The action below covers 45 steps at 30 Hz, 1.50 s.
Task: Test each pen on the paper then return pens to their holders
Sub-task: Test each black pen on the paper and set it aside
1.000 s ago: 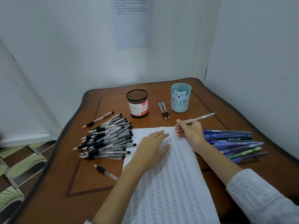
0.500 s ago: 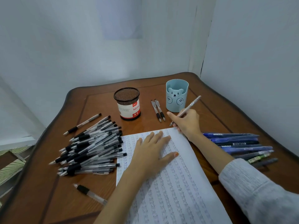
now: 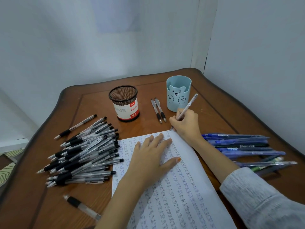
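right hand (image 3: 186, 124): grasping pen (image 3: 186, 108), tip at paper (image 3: 181, 187) top edge
left hand (image 3: 151, 159): flat, pinning paper
holders (image 3: 123, 103): look empty
left to do: nearly all; black pile (image 3: 82, 154), blue pile (image 3: 247, 147) still out

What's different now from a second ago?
The right hand, its grip on the pen unchanged, swung it from nearly flat to steeply tilted and brought its tip down to the far edge of the paper. The left hand stays flat on it; the black pen pile and blue pens lie unmoved.

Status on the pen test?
Right hand grips pen, tip at top edge of paper. Left hand flat on it. Nothing blocks the stroke.
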Each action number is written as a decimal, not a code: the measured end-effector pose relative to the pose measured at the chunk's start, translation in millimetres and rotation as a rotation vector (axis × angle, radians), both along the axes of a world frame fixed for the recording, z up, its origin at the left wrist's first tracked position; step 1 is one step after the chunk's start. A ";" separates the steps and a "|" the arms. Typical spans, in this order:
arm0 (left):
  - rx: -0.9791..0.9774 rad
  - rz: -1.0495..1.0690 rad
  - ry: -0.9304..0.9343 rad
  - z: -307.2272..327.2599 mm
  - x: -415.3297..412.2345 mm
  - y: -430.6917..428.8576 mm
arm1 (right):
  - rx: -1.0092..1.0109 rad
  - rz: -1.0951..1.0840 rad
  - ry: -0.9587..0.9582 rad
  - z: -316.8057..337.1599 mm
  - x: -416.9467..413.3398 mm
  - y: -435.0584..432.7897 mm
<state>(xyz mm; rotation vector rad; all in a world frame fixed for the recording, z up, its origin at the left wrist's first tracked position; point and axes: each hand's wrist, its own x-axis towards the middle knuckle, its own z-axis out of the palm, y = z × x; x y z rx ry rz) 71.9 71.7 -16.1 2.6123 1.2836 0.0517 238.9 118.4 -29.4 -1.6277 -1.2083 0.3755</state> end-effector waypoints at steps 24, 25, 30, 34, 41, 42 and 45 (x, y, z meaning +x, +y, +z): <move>0.043 0.170 -0.502 16.0 -17.3 -3.0 | -0.084 0.065 0.326 29.2 -14.9 -9.2; 0.049 0.206 -0.549 20.8 -24.9 -5.5 | -0.069 0.089 0.293 36.5 -23.0 -13.8; 0.075 0.390 -0.716 45.9 -78.9 -30.9 | -0.075 0.288 0.271 67.1 -78.4 -42.5; 0.154 0.546 -0.830 50.4 -139.3 -70.2 | -0.097 0.470 0.209 75.4 -134.5 -70.5; 0.290 0.827 -0.921 39.8 -252.4 -158.7 | -0.148 0.781 0.136 67.4 -251.9 -131.3; 0.313 0.879 -0.930 37.5 -266.0 -174.7 | -0.173 0.830 0.143 64.8 -269.0 -142.2; 0.371 1.030 -0.983 26.9 -300.1 -224.0 | -0.181 0.934 0.131 52.2 -316.3 -180.2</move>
